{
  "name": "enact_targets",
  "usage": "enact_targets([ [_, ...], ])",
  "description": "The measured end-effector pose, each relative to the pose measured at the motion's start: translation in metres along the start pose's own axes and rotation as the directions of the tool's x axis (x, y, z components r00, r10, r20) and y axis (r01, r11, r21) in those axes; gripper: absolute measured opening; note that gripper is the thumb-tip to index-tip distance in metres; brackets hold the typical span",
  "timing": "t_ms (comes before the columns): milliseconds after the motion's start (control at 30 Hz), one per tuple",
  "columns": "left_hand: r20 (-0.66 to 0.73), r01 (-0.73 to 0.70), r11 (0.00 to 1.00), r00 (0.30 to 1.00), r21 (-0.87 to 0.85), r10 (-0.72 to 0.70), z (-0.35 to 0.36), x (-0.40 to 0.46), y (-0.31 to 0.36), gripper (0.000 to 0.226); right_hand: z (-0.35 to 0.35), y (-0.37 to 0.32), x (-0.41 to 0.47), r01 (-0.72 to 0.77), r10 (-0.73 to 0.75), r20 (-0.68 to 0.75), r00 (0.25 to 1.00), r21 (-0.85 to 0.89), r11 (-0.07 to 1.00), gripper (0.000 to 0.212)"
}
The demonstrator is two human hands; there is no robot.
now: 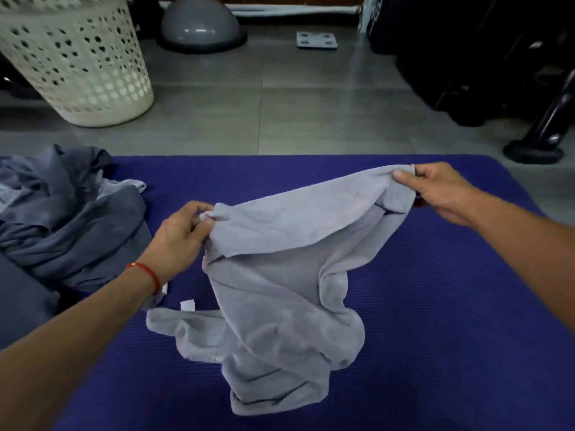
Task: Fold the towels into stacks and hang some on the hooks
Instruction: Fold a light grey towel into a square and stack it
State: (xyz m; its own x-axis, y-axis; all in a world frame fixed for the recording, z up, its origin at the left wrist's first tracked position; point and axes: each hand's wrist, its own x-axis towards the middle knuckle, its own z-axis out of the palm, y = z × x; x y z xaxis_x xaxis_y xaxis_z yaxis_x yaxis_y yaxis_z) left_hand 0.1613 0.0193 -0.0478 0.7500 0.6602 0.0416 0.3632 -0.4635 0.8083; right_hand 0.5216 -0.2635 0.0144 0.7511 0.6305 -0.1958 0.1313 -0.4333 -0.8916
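Grey terry cloth fills the middle of the frame: we see a light grey towel (280, 275) held up by its top edge over a blue mat (435, 306), its lower part crumpled and resting on the mat at lower centre. The left hand (180, 234) pinches one top corner at centre left, fingers curled round the cloth, and a red band (146, 273) circles that wrist. The right hand (435, 188) pinches the other top corner at upper right, thumb pressed on the fabric. Between the two hands the top edge sags and a flap folds forward. A small white tag (187, 305) shows on the towel's lower left edge.

At the left edge of the frame we see a heap of darker grey-blue towels (68, 219), partly on the mat, unfolded. In the upper left stands a cream perforated basket (71, 57) on the grey tiled floor (280, 113). Beside it, at upper centre, sits a grey dome (199, 23), and further right a small flat scale (316, 40). Dark equipment (497, 57) fills the upper right; we cannot tell what it is.
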Motion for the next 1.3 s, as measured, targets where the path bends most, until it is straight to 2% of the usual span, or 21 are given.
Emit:
enact_targets([
  [100, -0.11, -0.02, 0.992, 0.993, 0.126, 0.034, 0.002, 0.024, 0.018, 0.015, -0.025, -0.003, -0.006, -0.038, 0.043, -0.035, 0.998, 0.149, 0.988, 0.026],
  [233, -0.117, 0.025, 0.998, 0.993, 0.055, -0.018, -0.001, 0.04, 0.035, 0.011, -0.05, 0.004, -0.024, -0.159, 0.156, 0.058, 0.986, 0.056, 0.986, 0.023],
  [300, -0.07, 0.074, 0.988, 0.994, -0.132, -0.084, 0.003, 0.045, 0.045, 0.013, -0.055, 0.012, -0.032, -0.143, 0.143, -0.027, 0.989, -0.008, 0.99, 0.022],
  [367, 0.028, 0.141, 0.935, 0.99, -0.325, -0.14, 0.01, 0.05, 0.061, 0.023, -0.058, 0.018, -0.038, -0.094, 0.082, -0.164, 0.983, -0.067, 0.993, 0.021],
  [433, 0.121, 0.193, 0.91, 0.98, -0.368, -0.16, 0.019, 0.055, 0.074, 0.039, -0.065, 0.028, -0.039, -0.066, 0.033, -0.251, 0.967, -0.124, 0.99, 0.021],
  [500, 0.17, 0.214, 0.931, 0.971, -0.297, -0.169, 0.029, 0.06, 0.084, 0.049, -0.071, 0.038, -0.041, -0.064, 0.004, -0.295, 0.955, -0.192, 0.979, 0.022],
  [600, 0.081, 0.139, 0.989, 0.988, -0.044, -0.135, 0.044, 0.064, 0.097, 0.048, -0.077, 0.053, -0.042, -0.097, 0.015, -0.332, 0.943, -0.23, 0.968, 0.025],
  [667, 0.067, 0.124, 0.992, 0.99, 0.012, -0.125, 0.05, 0.066, 0.102, 0.035, -0.08, 0.056, -0.045, -0.132, 0.103, -0.299, 0.949, -0.077, 0.988, 0.026],
  [733, 0.213, 0.244, 0.955, 0.955, -0.17, -0.206, 0.055, 0.069, 0.102, 0.024, -0.085, 0.061, -0.047, -0.188, 0.211, -0.193, 0.958, 0.131, 0.973, 0.027],
  [767, 0.314, 0.32, 0.914, 0.92, -0.25, -0.236, 0.056, 0.069, 0.1, 0.022, -0.088, 0.065, -0.05, -0.209, 0.237, -0.149, 0.96, 0.181, 0.961, 0.026],
  [833, 0.429, 0.376, 0.884, 0.872, -0.279, -0.236, 0.06, 0.068, 0.097, 0.024, -0.091, 0.075, -0.056, -0.215, 0.241, -0.118, 0.963, 0.196, 0.957, 0.026],
  [867, 0.423, 0.36, 0.898, 0.876, -0.253, -0.232, 0.063, 0.069, 0.095, 0.026, -0.093, 0.081, -0.057, -0.21, 0.235, -0.127, 0.964, 0.182, 0.96, 0.027],
  [1000, 0.224, 0.225, 0.969, 0.954, -0.098, -0.199, 0.084, 0.091, 0.095, 0.018, -0.114, 0.104, -0.063, -0.174, 0.155, -0.244, 0.957, -0.057, 0.983, 0.025],
  [1133, 0.138, 0.02, 0.985, 0.989, 0.171, -0.044, 0.126, 0.135, 0.13, 0.008, -0.13, 0.154, -0.079, -0.141, 0.056, -0.397, 0.916, -0.189, 0.972, 0.022],
  [1200, 0.124, -0.16, 0.914, 0.985, 0.374, 0.122, 0.163, 0.157, 0.158, 0.024, -0.125, 0.188, -0.094, -0.195, 0.049, -0.481, 0.876, -0.258, 0.946, 0.021],
  [1233, 0.149, -0.235, 0.857, 0.971, 0.459, 0.187, 0.186, 0.167, 0.175, 0.032, -0.118, 0.206, -0.103, -0.217, 0.062, -0.529, 0.847, -0.236, 0.947, 0.021],
  [1300, 0.214, -0.364, 0.693, 0.931, 0.623, 0.297, 0.231, 0.188, 0.207, 0.031, -0.099, 0.237, -0.117, -0.223, 0.15, -0.645, 0.749, -0.033, 0.974, 0.021],
])
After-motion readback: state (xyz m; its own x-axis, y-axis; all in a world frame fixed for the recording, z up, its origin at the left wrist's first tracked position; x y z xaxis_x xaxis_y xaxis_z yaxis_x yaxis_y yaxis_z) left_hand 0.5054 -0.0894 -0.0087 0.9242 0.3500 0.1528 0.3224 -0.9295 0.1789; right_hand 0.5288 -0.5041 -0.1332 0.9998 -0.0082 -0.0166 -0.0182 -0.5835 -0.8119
